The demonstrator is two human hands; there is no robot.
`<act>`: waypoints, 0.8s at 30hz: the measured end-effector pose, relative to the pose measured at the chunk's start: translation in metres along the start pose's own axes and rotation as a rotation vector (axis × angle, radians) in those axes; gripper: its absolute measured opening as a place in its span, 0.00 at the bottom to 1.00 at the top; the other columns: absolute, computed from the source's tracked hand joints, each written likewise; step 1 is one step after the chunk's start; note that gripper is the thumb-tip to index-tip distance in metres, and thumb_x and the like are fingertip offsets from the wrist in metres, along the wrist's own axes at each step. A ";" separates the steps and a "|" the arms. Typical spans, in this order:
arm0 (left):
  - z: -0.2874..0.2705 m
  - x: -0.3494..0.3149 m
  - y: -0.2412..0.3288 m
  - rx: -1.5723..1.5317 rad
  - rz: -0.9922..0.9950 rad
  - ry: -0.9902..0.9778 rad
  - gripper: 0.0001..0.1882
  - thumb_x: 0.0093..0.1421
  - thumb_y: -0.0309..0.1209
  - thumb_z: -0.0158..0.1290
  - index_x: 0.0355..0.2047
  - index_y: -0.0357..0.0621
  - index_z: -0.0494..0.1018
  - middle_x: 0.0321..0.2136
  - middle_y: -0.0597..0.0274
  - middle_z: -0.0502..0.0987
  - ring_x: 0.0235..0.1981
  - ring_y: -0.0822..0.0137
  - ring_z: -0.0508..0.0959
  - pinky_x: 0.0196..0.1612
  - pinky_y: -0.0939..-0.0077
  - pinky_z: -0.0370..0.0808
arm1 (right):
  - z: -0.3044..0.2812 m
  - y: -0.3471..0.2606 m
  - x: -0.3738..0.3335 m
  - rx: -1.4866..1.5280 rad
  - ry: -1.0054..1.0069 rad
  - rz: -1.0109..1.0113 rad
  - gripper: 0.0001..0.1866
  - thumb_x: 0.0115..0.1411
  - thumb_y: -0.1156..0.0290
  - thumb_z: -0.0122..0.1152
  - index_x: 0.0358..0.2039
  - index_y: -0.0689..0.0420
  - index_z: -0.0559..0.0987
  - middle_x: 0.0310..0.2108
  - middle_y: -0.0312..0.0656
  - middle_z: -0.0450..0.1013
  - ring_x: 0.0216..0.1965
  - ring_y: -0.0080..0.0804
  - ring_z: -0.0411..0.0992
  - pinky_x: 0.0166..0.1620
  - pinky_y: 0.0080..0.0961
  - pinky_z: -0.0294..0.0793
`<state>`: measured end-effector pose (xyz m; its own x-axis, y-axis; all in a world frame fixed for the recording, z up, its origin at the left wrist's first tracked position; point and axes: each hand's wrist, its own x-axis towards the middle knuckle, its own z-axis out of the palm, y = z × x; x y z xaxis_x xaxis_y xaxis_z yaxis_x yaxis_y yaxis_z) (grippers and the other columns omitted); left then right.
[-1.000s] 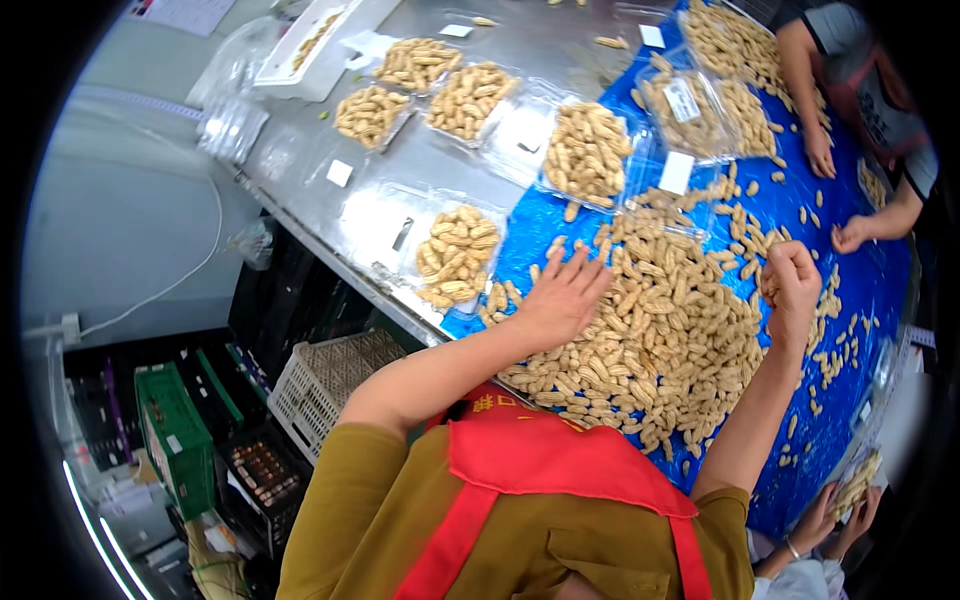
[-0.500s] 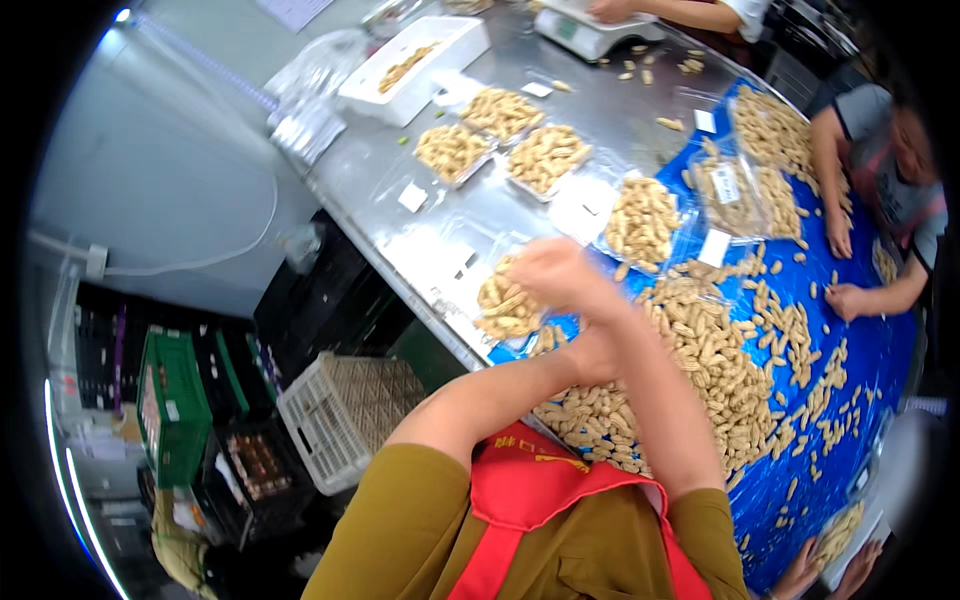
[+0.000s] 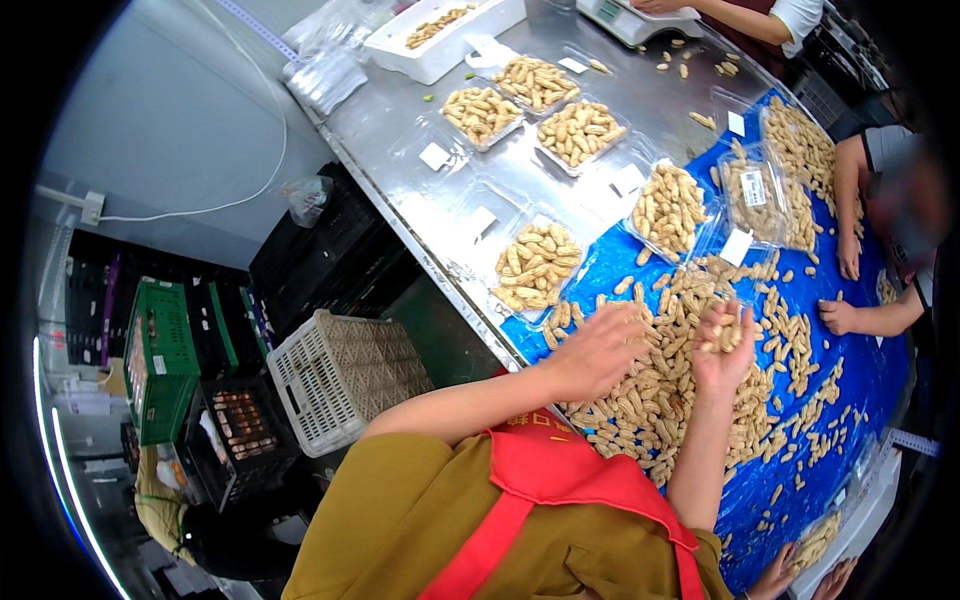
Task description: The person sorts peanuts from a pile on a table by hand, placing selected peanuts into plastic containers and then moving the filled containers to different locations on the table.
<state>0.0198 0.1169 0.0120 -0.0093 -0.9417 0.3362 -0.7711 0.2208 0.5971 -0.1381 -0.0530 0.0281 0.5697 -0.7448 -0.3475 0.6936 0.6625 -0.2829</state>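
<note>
Filled boxes (image 3: 574, 170): several stood beyond the left hand (image 3: 603, 350), whose grip was unclear. Loose heap (image 3: 650, 420): lay unboxed beneath it. Right hand (image 3: 720, 368): cupped peanuts (image 3: 728, 337).

So the tabletop (image 3: 650, 110) is shiny bare metal, and the blue sheet (image 3: 860, 372) over it looks like glossy, wrinkly plastic. Peanuts (image 3: 640, 410) are rough and matt, clear box (image 3: 760, 215) is slick plastic, red apron (image 3: 560, 470) smooth cloth, brown shirt (image 3: 400, 500) matt fabric.
</note>
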 end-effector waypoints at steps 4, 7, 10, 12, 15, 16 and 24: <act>-0.041 -0.031 -0.043 0.156 -0.119 0.223 0.18 0.52 0.25 0.52 0.45 0.45 0.73 0.52 0.52 0.70 0.61 0.48 0.62 0.63 0.49 0.55 | 0.008 0.048 0.004 -0.175 0.141 0.097 0.16 0.65 0.55 0.48 0.34 0.56 0.72 0.29 0.41 0.71 0.27 0.28 0.70 0.24 0.19 0.71; -0.071 -0.039 -0.060 0.397 -0.304 0.138 0.17 0.56 0.29 0.52 0.47 0.47 0.73 0.53 0.56 0.69 0.61 0.48 0.61 0.64 0.48 0.50 | 0.014 0.075 0.015 -0.240 0.197 0.139 0.19 0.65 0.53 0.47 0.35 0.58 0.73 0.31 0.43 0.72 0.31 0.31 0.71 0.30 0.23 0.73; -0.085 -0.057 -0.077 0.333 -0.333 0.079 0.16 0.56 0.29 0.52 0.46 0.47 0.74 0.51 0.57 0.71 0.61 0.49 0.62 0.64 0.49 0.51 | 0.010 0.087 0.024 -0.196 0.124 0.200 0.22 0.66 0.51 0.45 0.40 0.60 0.72 0.34 0.45 0.73 0.36 0.36 0.72 0.38 0.32 0.75; -0.091 -0.067 -0.081 0.255 -0.351 0.104 0.15 0.55 0.28 0.52 0.45 0.47 0.74 0.50 0.57 0.72 0.60 0.49 0.63 0.63 0.49 0.52 | 0.013 0.096 0.026 -0.224 0.125 0.196 0.22 0.66 0.51 0.45 0.42 0.60 0.71 0.36 0.46 0.72 0.39 0.39 0.72 0.42 0.34 0.76; -0.091 -0.081 -0.080 0.215 -0.392 0.243 0.14 0.54 0.27 0.52 0.43 0.45 0.74 0.47 0.55 0.73 0.59 0.49 0.65 0.62 0.51 0.56 | 0.024 0.106 0.026 -0.284 0.136 0.176 0.24 0.67 0.51 0.43 0.46 0.62 0.68 0.41 0.49 0.69 0.46 0.43 0.70 0.52 0.39 0.72; -0.090 -0.084 -0.081 0.212 -0.414 0.286 0.14 0.54 0.26 0.52 0.43 0.44 0.74 0.47 0.54 0.72 0.59 0.49 0.65 0.62 0.52 0.57 | 0.029 0.110 0.027 -0.299 0.145 0.170 0.24 0.67 0.51 0.43 0.47 0.63 0.67 0.42 0.50 0.68 0.47 0.44 0.69 0.53 0.40 0.71; -0.083 -0.086 -0.090 0.128 -0.497 0.424 0.19 0.58 0.25 0.48 0.51 0.40 0.70 0.54 0.49 0.68 0.59 0.47 0.63 0.60 0.58 0.60 | 0.054 0.169 0.039 -0.455 -0.125 0.178 0.28 0.68 0.50 0.40 0.52 0.66 0.66 0.50 0.52 0.66 0.54 0.42 0.65 0.61 0.37 0.61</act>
<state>0.1426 0.1995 -0.0104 0.5980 -0.7366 0.3159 -0.6885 -0.2704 0.6729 0.0256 0.0255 0.0154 0.7292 -0.6026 -0.3242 0.3345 0.7272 -0.5994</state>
